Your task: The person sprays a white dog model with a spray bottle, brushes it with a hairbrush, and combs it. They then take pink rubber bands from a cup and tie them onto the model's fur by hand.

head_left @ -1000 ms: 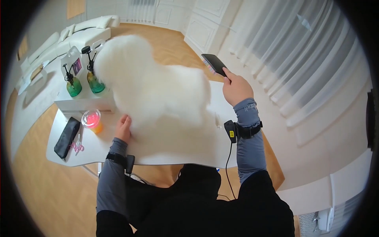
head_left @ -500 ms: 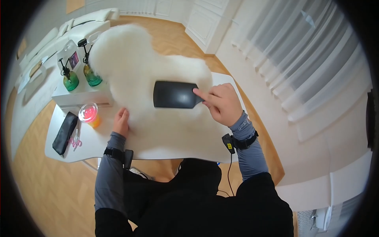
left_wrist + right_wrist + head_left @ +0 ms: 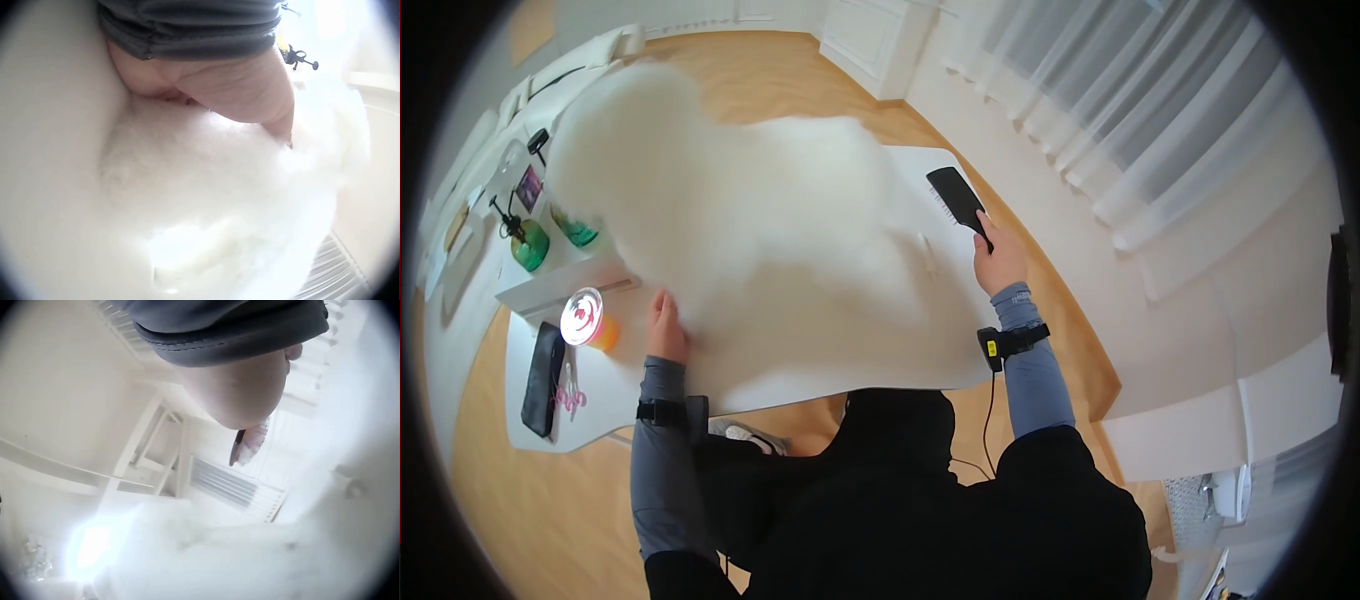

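Observation:
A white fluffy dog-shaped figure (image 3: 785,200) stands on the white table (image 3: 830,372). The left hand (image 3: 667,328) rests against its lower left side; in the left wrist view that hand (image 3: 231,87) reaches into white fur, which hides its fingertips. To the figure's right, apart from it, the right hand (image 3: 1002,262) grips a black brush (image 3: 956,197) by the handle, the bristles facing left. The right wrist view shows part of the brush (image 3: 237,448) beyond the right hand (image 3: 234,394), whose grip is mostly hidden there.
Left of the figure are a lidded cup (image 3: 584,318), a black pouch (image 3: 543,380) and pink-handled scissors (image 3: 571,398). Green spray bottles (image 3: 530,245) stand on a white raised box (image 3: 570,285). A thin pale object (image 3: 927,255) lies between figure and brush.
The brush went from the figure's right onto its body, then back off to the right. The head view has shifted, while the left hand stays at the figure's side.

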{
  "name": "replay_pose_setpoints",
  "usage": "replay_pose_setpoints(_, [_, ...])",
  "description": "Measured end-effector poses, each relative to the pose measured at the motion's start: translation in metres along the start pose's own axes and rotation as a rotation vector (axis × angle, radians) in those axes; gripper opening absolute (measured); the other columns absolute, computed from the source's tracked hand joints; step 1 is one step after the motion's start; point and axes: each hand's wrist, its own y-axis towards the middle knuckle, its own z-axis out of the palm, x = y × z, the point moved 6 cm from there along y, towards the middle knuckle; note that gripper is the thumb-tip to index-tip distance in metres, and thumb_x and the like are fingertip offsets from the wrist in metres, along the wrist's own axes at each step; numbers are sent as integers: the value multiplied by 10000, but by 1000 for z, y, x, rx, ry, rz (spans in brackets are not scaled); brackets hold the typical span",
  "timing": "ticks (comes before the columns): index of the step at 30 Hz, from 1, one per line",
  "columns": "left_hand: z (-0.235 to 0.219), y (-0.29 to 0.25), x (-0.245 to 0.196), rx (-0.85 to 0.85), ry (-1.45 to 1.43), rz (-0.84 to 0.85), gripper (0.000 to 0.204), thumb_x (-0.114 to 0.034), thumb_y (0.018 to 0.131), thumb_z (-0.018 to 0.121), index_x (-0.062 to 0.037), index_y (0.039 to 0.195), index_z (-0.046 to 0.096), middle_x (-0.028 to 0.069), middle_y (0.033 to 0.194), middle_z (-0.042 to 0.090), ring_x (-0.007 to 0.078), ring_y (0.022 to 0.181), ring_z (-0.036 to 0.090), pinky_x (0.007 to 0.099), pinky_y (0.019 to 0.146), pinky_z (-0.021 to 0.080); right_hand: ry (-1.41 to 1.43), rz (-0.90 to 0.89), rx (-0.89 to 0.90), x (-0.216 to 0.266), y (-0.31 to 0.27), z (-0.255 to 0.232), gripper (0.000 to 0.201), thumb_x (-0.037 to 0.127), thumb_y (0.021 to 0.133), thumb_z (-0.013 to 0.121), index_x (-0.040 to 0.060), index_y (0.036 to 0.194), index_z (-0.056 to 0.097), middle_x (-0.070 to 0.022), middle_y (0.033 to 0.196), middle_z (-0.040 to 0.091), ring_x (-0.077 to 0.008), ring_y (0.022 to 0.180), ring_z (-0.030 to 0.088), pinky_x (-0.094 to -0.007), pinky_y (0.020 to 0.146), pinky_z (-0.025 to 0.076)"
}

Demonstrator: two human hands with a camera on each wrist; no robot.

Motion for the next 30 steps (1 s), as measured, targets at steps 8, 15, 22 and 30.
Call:
replay_pose_setpoints(8, [-5,-8,-19,65,928,551,421,-16,1005,544,106,1407,522,257,1328,614,355,1174,625,398,1029,514,-108,287,121,-34,-18,40,506,227,1001,605,223,1504,557,-173,1144,659,-372,1067,663,-476,919,552])
replay_pose_setpoints(15, [-5,-6,-31,110,996,391,558,110,860,521,144,1415,488,341,1436,534,491,1306,554,466,1121,472,-113,296,174,-27,-23,60,510,211,988,607,193,1495,557,-185,1180,640,-375,1092,657,-478,935,552])
replay_pose_setpoints(22, [-1,-10,-46,162,1006,307,583,92,825,541,157,1401,484,338,1437,530,488,1294,548,462,1134,448,57,288,-78,-39,-20,63,323,197,978,621,134,1279,721,-163,1065,671,-370,1026,670,-460,913,549])
replay_pose_setpoints(30, [-9,-10,-34,133,1012,297,493,116,814,531,160,1304,549,323,1350,590,473,1231,587,444,1070,492,57,358,14,-48,-22,68,199,184,954,659,115,1104,769,-136,919,690,-333,912,686,-431,836,555])
